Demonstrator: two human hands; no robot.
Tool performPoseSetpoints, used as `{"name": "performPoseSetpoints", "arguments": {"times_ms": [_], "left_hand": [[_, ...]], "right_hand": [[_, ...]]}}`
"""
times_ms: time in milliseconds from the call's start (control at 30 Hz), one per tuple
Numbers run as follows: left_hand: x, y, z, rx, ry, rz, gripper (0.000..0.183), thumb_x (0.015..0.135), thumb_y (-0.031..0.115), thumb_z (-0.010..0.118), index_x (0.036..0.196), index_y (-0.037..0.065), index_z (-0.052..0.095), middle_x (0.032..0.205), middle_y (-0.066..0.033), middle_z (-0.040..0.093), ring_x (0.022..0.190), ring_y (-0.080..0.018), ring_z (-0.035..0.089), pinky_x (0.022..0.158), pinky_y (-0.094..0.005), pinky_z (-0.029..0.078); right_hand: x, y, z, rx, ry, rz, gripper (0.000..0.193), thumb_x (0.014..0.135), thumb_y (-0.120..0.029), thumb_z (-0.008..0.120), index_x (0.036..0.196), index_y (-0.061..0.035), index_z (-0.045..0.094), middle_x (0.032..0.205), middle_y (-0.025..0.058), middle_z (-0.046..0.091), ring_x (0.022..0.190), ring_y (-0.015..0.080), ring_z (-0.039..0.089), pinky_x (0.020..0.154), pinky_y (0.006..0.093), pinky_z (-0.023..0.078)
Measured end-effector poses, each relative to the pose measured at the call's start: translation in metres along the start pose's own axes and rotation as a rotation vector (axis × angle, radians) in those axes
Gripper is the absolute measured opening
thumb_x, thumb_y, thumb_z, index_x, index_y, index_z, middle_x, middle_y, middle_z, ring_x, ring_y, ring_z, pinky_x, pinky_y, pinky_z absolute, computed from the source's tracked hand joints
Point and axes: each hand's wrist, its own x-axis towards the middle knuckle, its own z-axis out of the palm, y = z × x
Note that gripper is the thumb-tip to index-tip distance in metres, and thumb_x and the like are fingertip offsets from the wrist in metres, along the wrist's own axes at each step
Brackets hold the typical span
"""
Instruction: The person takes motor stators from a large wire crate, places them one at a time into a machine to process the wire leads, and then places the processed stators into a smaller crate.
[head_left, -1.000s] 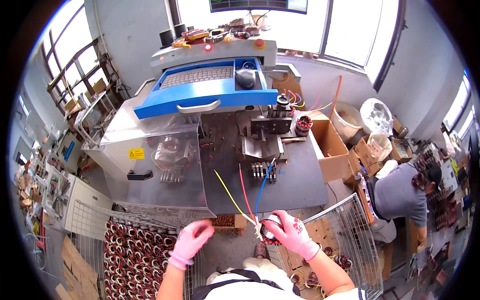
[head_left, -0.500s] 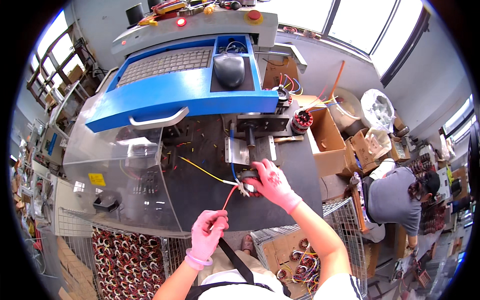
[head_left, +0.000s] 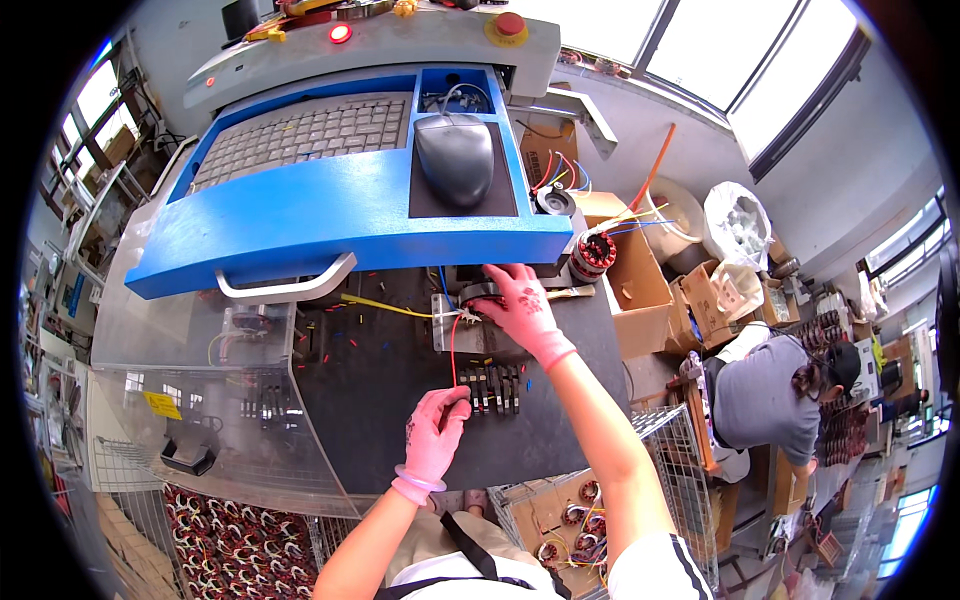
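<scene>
Head view, from the left: rows of wound stators (head_left: 240, 545) are partly hidden by the clear guard (head_left: 225, 400), and a yellow lead (head_left: 385, 306) is stretched across the dark worktop (head_left: 365, 420). Nearer the middle, a red lead (head_left: 453, 352) is pinched between the closed thumb and fingers of the left hand (head_left: 434, 430), its end concealed, while the ring-shaped stator (head_left: 480, 293) is gripped in the curled fingers of the right hand (head_left: 525, 312), just below the blue keyboard drawer (head_left: 330, 205); whether it is seated on the fixture cannot be told. Farther right, a red-wound stator (head_left: 594, 256) is partly overlapped by the drawer's corner.
</scene>
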Motion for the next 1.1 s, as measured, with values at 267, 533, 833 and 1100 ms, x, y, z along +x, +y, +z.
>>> {"name": "performPoseSetpoints", "arguments": {"times_ms": [267,533,833,1100], "left_hand": [[-0.005,0.023,0.009,0.577,-0.085,0.163,0.023,0.083,0.019,0.069,0.101,0.006,0.066,0.099,-0.0093,0.06,0.07,-0.0211,0.061,0.065,-0.0324,0.05],[-0.025,-0.036,0.024,1.264,-0.225,0.296,0.049,0.084,0.026,0.063,0.13,0.012,0.053,0.095,-0.0073,0.053,0.081,-0.0238,0.06,0.069,-0.0384,0.051],[-0.029,-0.067,0.03,1.554,-0.314,0.255,0.053,0.087,0.026,0.056,0.137,0.009,0.045,0.096,-0.0053,0.052,0.083,-0.0206,0.058,0.065,-0.0381,0.049],[-0.017,-0.044,0.018,1.022,-0.064,0.344,0.043,0.085,0.022,0.064,0.126,0.01,0.056,0.1,-0.0085,0.054,0.07,-0.0201,0.059,0.062,-0.0361,0.051]], "right_hand": [[-0.063,-0.049,0.0,1.053,-0.721,0.858,0.028,0.09,-0.031,0.066,0.096,-0.0037,0.069,0.079,-0.005,0.062,0.067,0.0014,0.051,0.058,0.0199,0.04],[-0.058,-0.032,-0.022,0.457,-0.565,0.521,0.018,0.087,-0.022,0.063,0.092,-0.0045,0.063,0.075,0.0103,0.067,0.064,0.021,0.064,0.063,0.0346,0.05],[-0.078,-0.021,0.001,0.27,-0.468,0.266,0.019,0.085,-0.025,0.064,0.09,-0.0068,0.061,0.079,0.0162,0.066,0.081,0.0362,0.064,0.07,0.0444,0.049],[-0.086,-0.024,0.007,0.267,-0.423,0.297,0.022,0.084,-0.027,0.066,0.091,-0.0068,0.063,0.077,0.0135,0.066,0.077,0.0325,0.065,0.068,0.0426,0.049]]}}
